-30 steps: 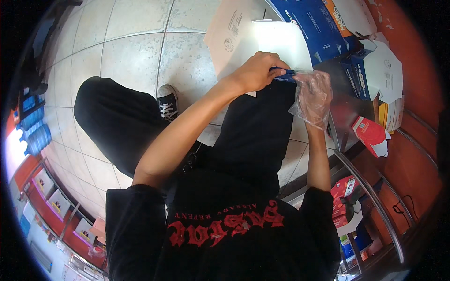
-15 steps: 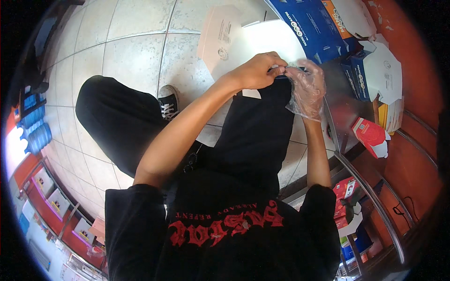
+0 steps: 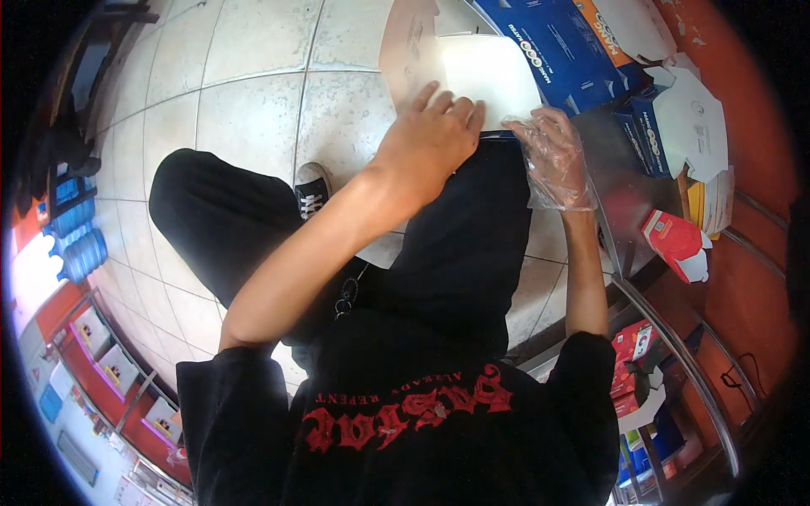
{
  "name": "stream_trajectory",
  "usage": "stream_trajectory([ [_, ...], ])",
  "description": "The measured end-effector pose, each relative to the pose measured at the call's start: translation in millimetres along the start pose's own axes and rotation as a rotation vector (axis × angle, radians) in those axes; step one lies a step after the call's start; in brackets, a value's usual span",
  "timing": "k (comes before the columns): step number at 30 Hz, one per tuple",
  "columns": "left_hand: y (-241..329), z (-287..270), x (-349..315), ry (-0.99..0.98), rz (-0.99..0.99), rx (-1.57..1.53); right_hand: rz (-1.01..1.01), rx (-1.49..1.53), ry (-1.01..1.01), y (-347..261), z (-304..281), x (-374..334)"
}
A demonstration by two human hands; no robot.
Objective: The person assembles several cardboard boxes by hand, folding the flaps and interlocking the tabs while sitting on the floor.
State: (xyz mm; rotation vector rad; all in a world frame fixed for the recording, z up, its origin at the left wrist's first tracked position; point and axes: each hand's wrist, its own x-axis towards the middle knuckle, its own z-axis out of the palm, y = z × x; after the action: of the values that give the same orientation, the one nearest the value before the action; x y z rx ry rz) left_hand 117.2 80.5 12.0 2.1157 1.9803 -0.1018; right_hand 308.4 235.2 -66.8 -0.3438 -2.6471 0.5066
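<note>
A partly folded cardboard food box (image 3: 485,76) with a white inside rests by my knee, its lid flap (image 3: 411,55) standing out to the left. My left hand (image 3: 430,139) lies over the box's near left edge, fingers spread and stretched onto the card; its thumb is hidden. In a loose clear plastic glove, my right hand (image 3: 553,156) pinches the near right corner of the box, fingertips closed on the card. A strip of the box's dark blue outside shows between the hands.
Flat blue cartons (image 3: 548,46) lie on the metal table (image 3: 607,169) at right. Folded white-and-blue boxes (image 3: 688,126) and a red box (image 3: 675,243) sit farther right. A metal rail (image 3: 683,354) curves below them. Blue water bottles (image 3: 80,244) stand far left.
My left hand has left the corner pinch, moved left and spread its fingers over the box. My right hand stays at the corner. The lid flap has swung up slightly.
</note>
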Motion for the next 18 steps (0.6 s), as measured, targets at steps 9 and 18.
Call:
stream_trajectory([
  [9, -29.6, 14.8, -0.2, 0.188, 0.042, 0.014, 0.102, 0.016, 0.031, -13.6, 10.7, 8.5],
  [18, -3.9, 35.2, 8.1, 0.419, -0.367, -0.215, 0.048, -0.215, -0.082, -30.3, 11.1, 14.3],
])
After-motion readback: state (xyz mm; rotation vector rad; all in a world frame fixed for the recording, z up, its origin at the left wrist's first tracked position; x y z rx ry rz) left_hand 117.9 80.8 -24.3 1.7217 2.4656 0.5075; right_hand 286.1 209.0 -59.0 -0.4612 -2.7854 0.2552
